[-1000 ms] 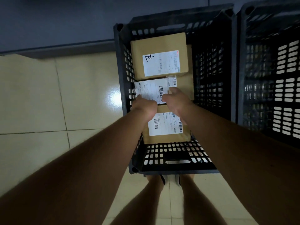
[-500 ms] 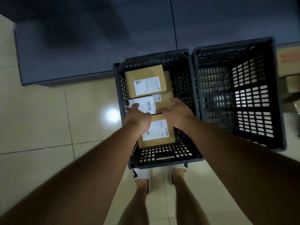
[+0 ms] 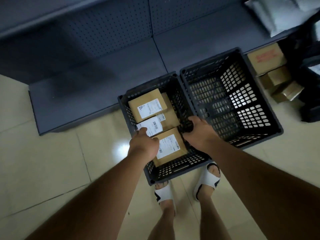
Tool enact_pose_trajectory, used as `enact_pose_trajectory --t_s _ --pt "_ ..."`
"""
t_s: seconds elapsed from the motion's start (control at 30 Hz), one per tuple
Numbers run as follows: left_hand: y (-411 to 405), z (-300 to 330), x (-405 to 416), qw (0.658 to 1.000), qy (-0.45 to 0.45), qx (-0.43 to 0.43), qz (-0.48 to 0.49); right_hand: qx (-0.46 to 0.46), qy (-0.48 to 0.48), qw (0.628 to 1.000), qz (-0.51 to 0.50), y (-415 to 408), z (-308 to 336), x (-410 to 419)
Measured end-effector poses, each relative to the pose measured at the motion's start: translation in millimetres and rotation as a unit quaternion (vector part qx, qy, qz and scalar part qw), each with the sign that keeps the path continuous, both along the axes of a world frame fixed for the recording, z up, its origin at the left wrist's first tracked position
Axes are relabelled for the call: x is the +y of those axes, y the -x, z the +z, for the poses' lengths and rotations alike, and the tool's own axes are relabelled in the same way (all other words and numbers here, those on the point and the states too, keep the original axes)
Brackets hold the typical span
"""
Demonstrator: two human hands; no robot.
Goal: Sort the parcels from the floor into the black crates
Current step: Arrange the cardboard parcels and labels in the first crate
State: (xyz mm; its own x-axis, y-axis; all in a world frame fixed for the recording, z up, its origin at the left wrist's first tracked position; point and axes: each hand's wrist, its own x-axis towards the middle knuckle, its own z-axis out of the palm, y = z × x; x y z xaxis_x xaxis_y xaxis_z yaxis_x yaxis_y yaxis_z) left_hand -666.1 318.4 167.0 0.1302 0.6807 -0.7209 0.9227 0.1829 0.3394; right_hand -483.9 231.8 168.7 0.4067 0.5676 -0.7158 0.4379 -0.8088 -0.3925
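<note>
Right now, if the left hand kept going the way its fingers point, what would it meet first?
The left hand points up and slightly left over the middle parcel, and its fingertips seem already at that parcel's white label. Further on lies the far parcel. Depth is unclear, so contact is uncertain.

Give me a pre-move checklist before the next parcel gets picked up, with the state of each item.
1. Left crate has room: cannot tell; three labelled parcels cover most of its floor.
2. Right crate free for parcels: ok, nothing in it.
3. Left hand free: cannot tell; fingers over the middle parcel.
4. Right hand free: not ok, it rests on the rim between the crates.
5. More parcels to sort: ok, brown boxes lie right of the crates.
</note>
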Motion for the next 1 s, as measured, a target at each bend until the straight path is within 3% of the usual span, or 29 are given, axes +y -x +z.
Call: enact_pose_trajectory --t_s 0.47,1.0 --pt "-126 39 -101 0.979 -0.005 -0.001 -0.205 -0.043 -0.009 0.99 -0.132 -89 37 -149" --pt "-309 62 -295 0.915 -0.04 0.004 -0.401 -0.051 0.016 0.95 -0.307 -205 56 -392"
